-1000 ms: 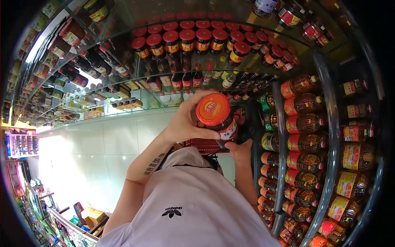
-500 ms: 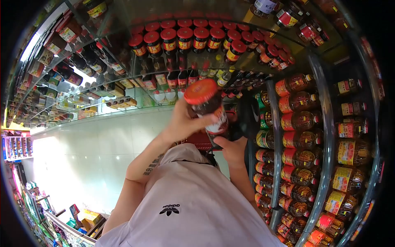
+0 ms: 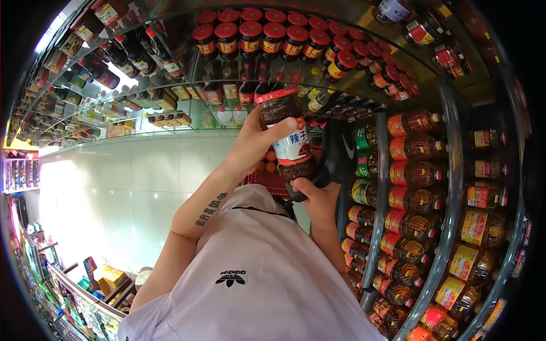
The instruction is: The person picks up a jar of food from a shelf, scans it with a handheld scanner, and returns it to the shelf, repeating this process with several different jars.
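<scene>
My left hand [image 3: 256,139] is closed around a chili sauce jar [image 3: 297,146], its thumb across the glass above the label. The jar has a red lid, dark contents and a white label with blue characters, and tilts with its lid up and to the left. Below its base, my right hand [image 3: 319,196] is closed, the thumb beside the jar's bottom. A black item with a pale swoosh [image 3: 335,156] runs from behind the jar to under that thumb; the right fingers are mostly hidden. Beneath the jar, a red basket [image 3: 267,181] holds round orange things.
Ahead, glass shelves carry rows of red-lidded jars [image 3: 250,41] and sauce bottles [image 3: 213,92]. On the right, large oil bottles [image 3: 414,173] stand behind metal rails [image 3: 455,148]. Pale floor tiles [image 3: 153,176] lie to the left, with boxed goods [image 3: 108,278] lower down.
The jar has turned and tipped so its label faces me and its lid top shows less. My left hand has stayed around it. The shelves have shifted slightly in view.
</scene>
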`<state>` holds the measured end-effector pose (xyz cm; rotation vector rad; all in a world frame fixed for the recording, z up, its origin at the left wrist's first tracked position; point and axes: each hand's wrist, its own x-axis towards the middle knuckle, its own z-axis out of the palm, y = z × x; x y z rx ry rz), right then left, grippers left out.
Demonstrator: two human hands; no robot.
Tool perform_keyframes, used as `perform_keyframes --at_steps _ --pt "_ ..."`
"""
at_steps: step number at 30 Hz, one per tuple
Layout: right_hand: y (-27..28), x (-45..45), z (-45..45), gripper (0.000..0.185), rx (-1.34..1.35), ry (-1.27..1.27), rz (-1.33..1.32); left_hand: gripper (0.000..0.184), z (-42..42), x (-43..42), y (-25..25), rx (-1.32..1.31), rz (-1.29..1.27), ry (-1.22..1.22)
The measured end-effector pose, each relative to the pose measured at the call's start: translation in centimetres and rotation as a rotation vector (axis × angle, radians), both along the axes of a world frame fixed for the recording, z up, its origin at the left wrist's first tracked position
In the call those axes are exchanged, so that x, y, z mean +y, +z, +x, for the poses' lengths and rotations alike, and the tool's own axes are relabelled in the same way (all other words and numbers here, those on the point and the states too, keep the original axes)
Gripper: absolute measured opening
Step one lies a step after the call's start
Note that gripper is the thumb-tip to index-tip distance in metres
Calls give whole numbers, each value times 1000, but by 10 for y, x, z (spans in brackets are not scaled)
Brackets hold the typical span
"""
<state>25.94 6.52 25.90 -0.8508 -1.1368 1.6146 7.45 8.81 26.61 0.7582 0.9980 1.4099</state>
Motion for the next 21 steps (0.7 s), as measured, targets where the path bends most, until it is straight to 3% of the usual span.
perform_keyframes --at_steps 1,3,6,13,17,19,21 --pt "0 2 0 65 28 -10 -19 69 0 1 1 -2 2 4" --pt "-1 2 4 66 92 28 -96 66 1 2 8 -394 54 -81" --pt "-3 5 5 68 257 71 -169 63 2 -3 27 -492 148 -134" --pt "-18 6 10 71 444 188 -166 62 2 -3 14 -403 192 -179" --pt "-6 6 1 63 437 208 -213 63 2 -4 11 -420 216 -105" --pt "0 4 -2 56 56 -59 -35 63 -2 -4 16 -400 238 -32" --pt "8 4 16 51 -12 41 -1 63 -10 -7 26 -265 255 83"
